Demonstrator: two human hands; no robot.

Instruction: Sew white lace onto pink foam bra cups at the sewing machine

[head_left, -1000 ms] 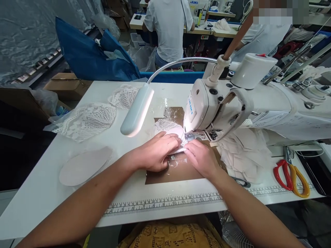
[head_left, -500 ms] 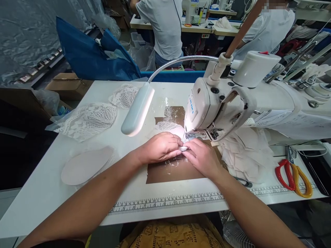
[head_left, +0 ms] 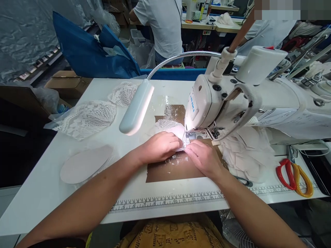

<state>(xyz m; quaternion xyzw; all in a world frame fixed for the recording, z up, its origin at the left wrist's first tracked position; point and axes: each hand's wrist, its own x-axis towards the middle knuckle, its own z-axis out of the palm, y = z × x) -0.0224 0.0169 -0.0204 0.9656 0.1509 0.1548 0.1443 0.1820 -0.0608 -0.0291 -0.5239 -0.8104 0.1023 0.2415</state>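
My left hand (head_left: 159, 147) lies curled over a small white fabric piece (head_left: 172, 131) with lace on it, just left of the needle of a white sewing machine (head_left: 207, 103). My right hand (head_left: 203, 156) pinches the near edge of the same piece right in front of the presser foot. Both hands meet at the fabric's edge over a brown taped patch (head_left: 176, 168) on the table. The fabric under my fingers is mostly hidden.
A gooseneck lamp (head_left: 136, 108) hangs over the table's middle. Lace pieces (head_left: 86, 119) and an oval pad (head_left: 84, 168) lie at left. Cut white pieces (head_left: 248, 151) are piled at right, with red and yellow scissors (head_left: 293, 175) beyond. Two people sit at tables behind.
My hands have stayed at the needle, shifting the fabric edge slightly; the fingertips of both hands have drawn closer together. The view has tilted a little.
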